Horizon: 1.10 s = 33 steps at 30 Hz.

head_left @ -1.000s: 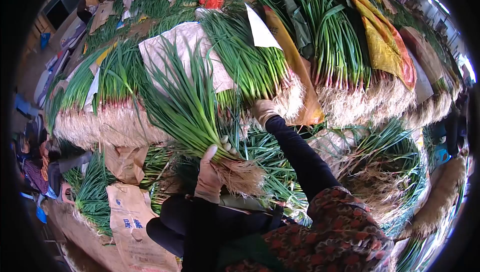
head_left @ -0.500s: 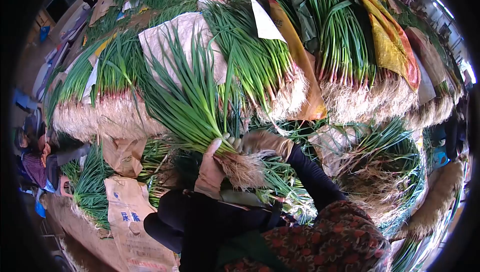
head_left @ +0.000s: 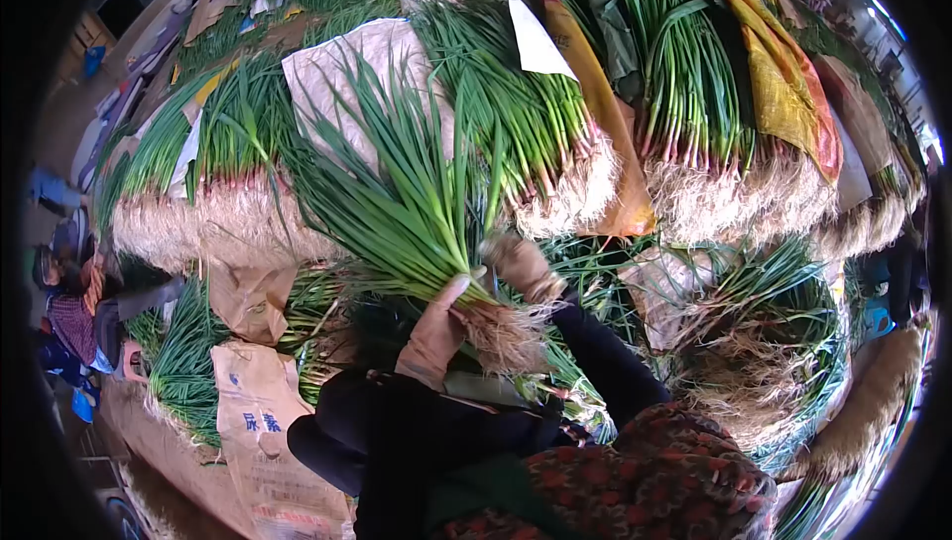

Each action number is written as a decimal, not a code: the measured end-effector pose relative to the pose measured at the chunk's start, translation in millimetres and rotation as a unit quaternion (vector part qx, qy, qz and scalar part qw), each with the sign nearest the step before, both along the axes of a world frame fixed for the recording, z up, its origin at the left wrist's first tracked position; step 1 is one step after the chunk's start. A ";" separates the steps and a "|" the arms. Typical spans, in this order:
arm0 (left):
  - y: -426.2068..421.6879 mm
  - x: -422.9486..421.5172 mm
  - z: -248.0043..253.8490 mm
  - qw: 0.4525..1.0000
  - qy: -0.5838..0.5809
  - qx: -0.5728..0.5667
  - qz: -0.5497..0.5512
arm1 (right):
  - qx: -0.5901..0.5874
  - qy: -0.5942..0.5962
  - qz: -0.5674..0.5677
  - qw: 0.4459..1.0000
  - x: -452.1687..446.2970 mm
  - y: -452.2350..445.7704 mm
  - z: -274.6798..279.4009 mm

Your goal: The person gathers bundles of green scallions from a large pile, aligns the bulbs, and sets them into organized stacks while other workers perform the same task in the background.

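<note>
My left hand (head_left: 434, 334), in a tan glove, is wrapped round the lower stems of a bunch of green garlic (head_left: 443, 242). The thumb lies across the stems, the long flat leaves fan up and left, and the pale stringy roots (head_left: 511, 337) hang to the right of the glove. Just above the roots, close beside the stems, is my right hand (head_left: 526, 267), gloved too. Motion smears its fingers, so I cannot tell whether they hold a stalk.
Behind the bunch, root-trimmed rows of green garlic (head_left: 694, 94) lie among sacks, including a whitish sack (head_left: 372, 84) and a yellow one (head_left: 778, 94). A loose heap (head_left: 764, 361) is at right. A printed paper sack (head_left: 263, 431) lies front left. Another person (head_left: 74, 312) sits far left.
My right hand has moved a little right and up, off the stem bases. The bunch and my left hand appear slightly further right, and the whole view has shifted slightly.
</note>
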<state>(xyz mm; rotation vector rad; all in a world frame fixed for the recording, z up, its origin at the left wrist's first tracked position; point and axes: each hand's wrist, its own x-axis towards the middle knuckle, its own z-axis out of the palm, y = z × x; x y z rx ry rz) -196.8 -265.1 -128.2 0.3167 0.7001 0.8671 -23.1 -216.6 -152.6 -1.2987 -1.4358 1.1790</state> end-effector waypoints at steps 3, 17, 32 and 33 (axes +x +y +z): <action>-1.4 6.0 0.3 0.999 0.027 -0.017 0.039 | 0.203 -0.229 0.065 0.950 -6.6 -12.2 -1.8; -15.6 1.7 44.6 0.977 -0.189 0.004 0.098 | -0.416 0.336 0.212 0.818 -32.0 6.3 -15.5; 4.3 -17.5 35.8 0.979 -0.151 0.046 0.126 | 0.157 -0.642 -0.020 0.750 40.8 100.2 -100.6; 5.6 -18.7 26.4 0.978 -0.166 0.040 0.122 | 0.145 -0.648 0.007 0.747 34.3 98.1 -88.1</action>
